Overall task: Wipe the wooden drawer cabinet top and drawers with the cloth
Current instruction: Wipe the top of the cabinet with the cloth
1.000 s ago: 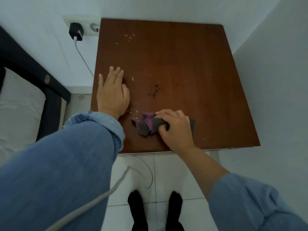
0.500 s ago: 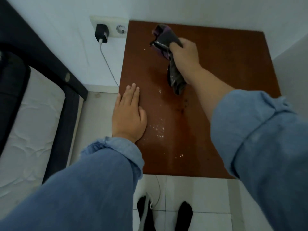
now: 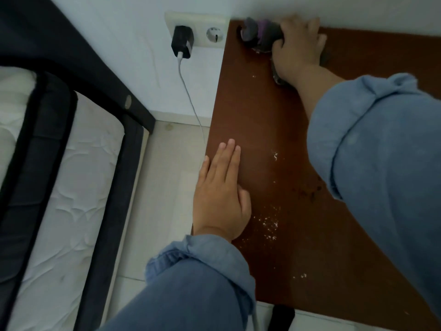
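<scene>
Up to the back left corner goes the right hand (image 3: pixel 297 47) since a moment ago, clamped on the cloth (image 3: pixel 259 34) against the wall (image 3: pixel 133 44). Left hand (image 3: pixel 220 194) lies flat, fingers together, on the cabinet top (image 3: pixel 274 111), gripping nothing. White crumbs (image 3: pixel 268 223) speckle the wood. Charger (image 3: pixel 182 41) sits plugged in; mattress (image 3: pixel 69 187) at left.

Within the last second the right hand (image 3: pixel 297 46) carried the cloth (image 3: pixel 259 34) from near the front edge of the cabinet top (image 3: pixel 262 130) to its back left corner, against the wall. The cloth, hanging partly lifted half a second ago, was pressed down there, bunched under the fingers.
</scene>
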